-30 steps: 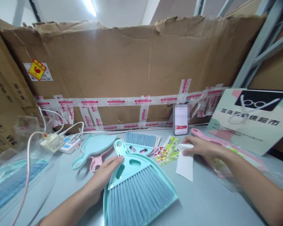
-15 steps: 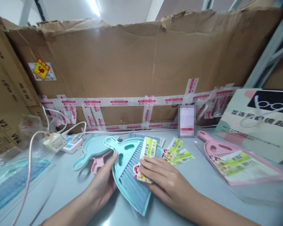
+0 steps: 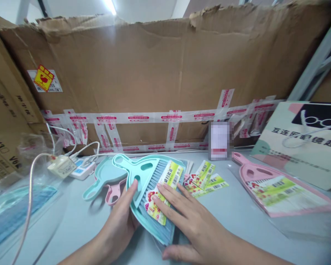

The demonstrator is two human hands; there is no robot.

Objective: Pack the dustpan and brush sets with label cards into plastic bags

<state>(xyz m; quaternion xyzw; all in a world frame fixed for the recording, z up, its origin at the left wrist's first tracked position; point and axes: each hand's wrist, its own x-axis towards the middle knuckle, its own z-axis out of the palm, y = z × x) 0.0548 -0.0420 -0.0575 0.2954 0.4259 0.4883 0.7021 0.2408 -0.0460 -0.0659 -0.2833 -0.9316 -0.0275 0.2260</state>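
Though crowded, table [image 3: 234, 209] before cardboard [image 3: 143, 70].

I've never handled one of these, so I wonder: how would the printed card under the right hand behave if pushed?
The printed card looks thin, so it's probably light and bendable. Lying on blue bristles, it may slip without the right hand over it. Being flat, it probably won't roll.
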